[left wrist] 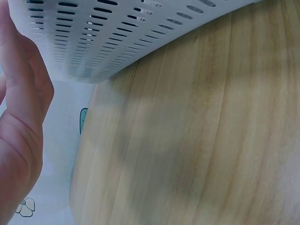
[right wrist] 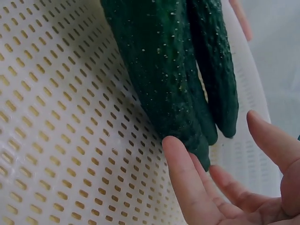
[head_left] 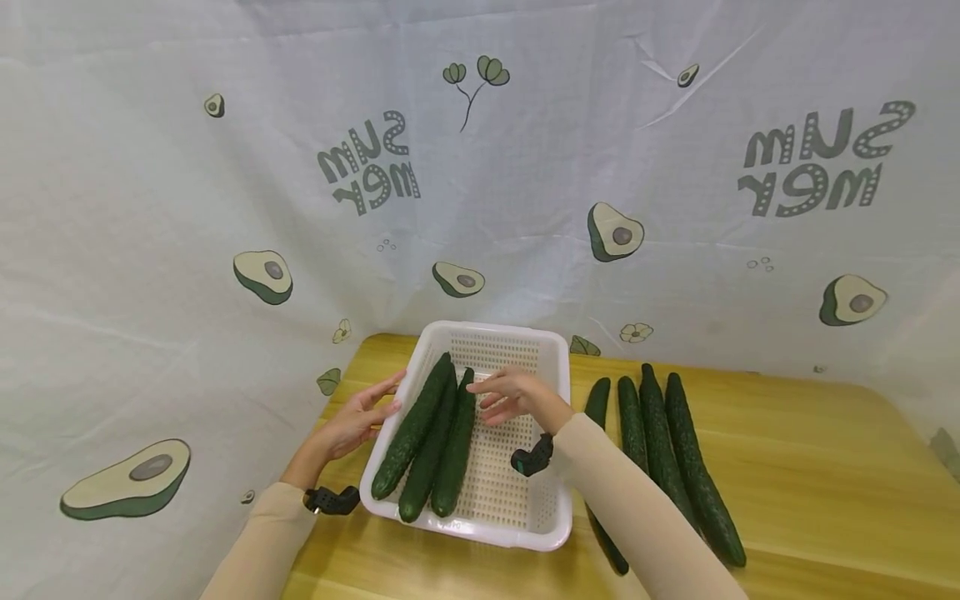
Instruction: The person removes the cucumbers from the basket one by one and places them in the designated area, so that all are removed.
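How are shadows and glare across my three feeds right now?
Head: bright, cucumbers dark but distinct; left wrist: a broad soft shadow dims the table; right wrist: dimmer than head, small pale glints on the cucumbers.

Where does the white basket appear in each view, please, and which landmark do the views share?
Head: the white basket sits at lower centre.
Left wrist: its slotted outer wall crosses the top left.
Right wrist: its perforated inside fills the left, with more at right.
Shared landmark: the left hand, at the basket's left side in the head view, the left wrist view's left edge, and apparently the right wrist view's top right.
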Action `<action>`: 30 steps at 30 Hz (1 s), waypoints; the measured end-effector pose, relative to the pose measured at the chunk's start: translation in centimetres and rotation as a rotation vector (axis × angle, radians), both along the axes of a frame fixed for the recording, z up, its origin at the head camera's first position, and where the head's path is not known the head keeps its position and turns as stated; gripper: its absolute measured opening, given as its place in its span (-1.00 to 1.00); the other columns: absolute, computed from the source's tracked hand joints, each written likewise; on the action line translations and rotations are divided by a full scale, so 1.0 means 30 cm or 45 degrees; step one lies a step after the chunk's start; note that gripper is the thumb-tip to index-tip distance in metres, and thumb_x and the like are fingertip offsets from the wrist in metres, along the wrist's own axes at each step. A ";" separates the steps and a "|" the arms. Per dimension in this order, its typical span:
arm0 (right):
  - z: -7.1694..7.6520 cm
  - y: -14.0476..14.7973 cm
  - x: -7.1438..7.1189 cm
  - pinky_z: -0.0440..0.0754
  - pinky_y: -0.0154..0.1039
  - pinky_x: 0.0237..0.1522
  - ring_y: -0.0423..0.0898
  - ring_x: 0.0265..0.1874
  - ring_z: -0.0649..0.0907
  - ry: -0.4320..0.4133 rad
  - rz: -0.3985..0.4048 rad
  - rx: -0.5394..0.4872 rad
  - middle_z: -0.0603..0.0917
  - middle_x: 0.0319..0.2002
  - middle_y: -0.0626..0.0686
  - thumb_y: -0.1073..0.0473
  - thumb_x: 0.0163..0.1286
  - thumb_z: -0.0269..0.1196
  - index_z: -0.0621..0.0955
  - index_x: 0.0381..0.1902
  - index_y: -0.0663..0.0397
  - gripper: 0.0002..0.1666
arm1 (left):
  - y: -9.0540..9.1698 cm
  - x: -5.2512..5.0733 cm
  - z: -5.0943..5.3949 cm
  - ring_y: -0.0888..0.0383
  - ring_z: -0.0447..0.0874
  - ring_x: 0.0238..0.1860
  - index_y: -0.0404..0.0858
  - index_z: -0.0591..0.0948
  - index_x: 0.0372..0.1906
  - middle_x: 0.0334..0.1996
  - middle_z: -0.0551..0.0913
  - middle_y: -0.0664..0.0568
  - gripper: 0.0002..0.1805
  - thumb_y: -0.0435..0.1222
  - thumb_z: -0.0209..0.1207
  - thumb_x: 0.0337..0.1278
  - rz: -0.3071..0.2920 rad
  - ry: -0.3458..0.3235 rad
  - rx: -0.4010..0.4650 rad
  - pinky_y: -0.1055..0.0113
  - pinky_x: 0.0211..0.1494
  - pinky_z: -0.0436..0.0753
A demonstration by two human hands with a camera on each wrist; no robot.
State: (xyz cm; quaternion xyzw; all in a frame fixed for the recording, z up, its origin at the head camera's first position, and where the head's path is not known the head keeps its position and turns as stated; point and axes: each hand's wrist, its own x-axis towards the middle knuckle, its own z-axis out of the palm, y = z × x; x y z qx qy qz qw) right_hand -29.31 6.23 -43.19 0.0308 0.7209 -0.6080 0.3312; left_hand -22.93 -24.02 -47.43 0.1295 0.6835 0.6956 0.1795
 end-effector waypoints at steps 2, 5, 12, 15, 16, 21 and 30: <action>0.003 -0.011 0.005 0.71 0.03 -0.13 0.30 -0.11 0.70 -0.005 -0.007 0.013 0.57 0.06 0.49 0.18 0.35 0.39 0.44 0.24 0.43 -0.37 | -0.002 -0.001 0.002 0.09 0.62 -0.03 -0.06 0.07 0.61 0.38 0.14 -0.20 -0.32 -0.32 0.01 0.54 0.005 0.001 -0.002 0.23 -0.18 0.72; 0.002 -0.028 0.009 0.71 0.03 -0.15 0.30 -0.13 0.71 -0.011 -0.010 0.039 0.58 0.04 0.50 0.19 0.35 0.39 0.44 0.22 0.43 -0.37 | -0.003 -0.002 0.006 0.10 0.62 -0.03 -0.04 0.07 0.61 0.37 0.16 -0.17 -0.33 -0.32 0.00 0.54 0.007 0.002 -0.003 0.24 -0.18 0.72; -0.030 -0.056 0.018 0.73 0.04 -0.22 0.36 -0.18 0.71 -0.089 -0.026 0.037 0.62 -0.07 0.52 0.24 0.33 0.39 0.37 0.27 0.47 -0.31 | -0.002 0.005 0.010 0.08 0.63 -0.03 -0.05 0.07 0.61 0.37 0.14 -0.18 -0.31 -0.30 0.03 0.53 0.004 0.004 -0.004 0.23 -0.16 0.72; -0.040 -0.063 0.025 0.72 0.07 -0.19 0.41 -0.14 0.68 -0.142 -0.012 0.007 0.59 -0.03 0.56 0.26 0.34 0.38 0.29 0.32 0.49 -0.25 | -0.003 0.007 0.005 0.07 0.63 -0.02 -0.05 0.07 0.61 0.36 0.15 -0.18 -0.31 -0.28 0.04 0.53 0.001 0.003 0.000 0.21 -0.15 0.72; -0.041 -0.065 0.028 0.71 0.08 -0.17 0.42 -0.12 0.67 -0.152 -0.003 -0.003 0.57 -0.01 0.58 0.27 0.34 0.37 0.23 0.35 0.50 -0.20 | -0.003 0.007 0.004 0.07 0.63 -0.02 -0.06 0.06 0.61 0.36 0.15 -0.19 -0.30 -0.28 0.05 0.52 -0.001 0.004 0.001 0.20 -0.15 0.72; -0.043 -0.078 0.046 0.66 0.09 -0.07 0.46 -0.02 0.61 -0.217 0.057 -0.050 0.44 0.13 0.65 0.32 0.38 0.32 -0.08 0.49 0.50 0.02 | -0.004 0.008 0.003 0.09 0.64 -0.06 -0.05 0.06 0.61 0.36 0.15 -0.19 -0.29 -0.27 0.06 0.52 -0.001 0.000 -0.004 0.24 -0.18 0.72; -0.060 -0.099 0.061 0.62 0.08 0.02 0.41 0.05 0.58 -0.289 0.132 -0.051 0.56 0.02 0.57 0.34 0.44 0.25 0.15 0.38 0.64 -0.24 | 0.002 0.011 0.009 0.11 0.64 -0.09 -0.08 0.05 0.61 0.35 0.15 -0.20 -0.31 -0.31 0.02 0.53 0.005 0.009 -0.007 0.27 -0.21 0.72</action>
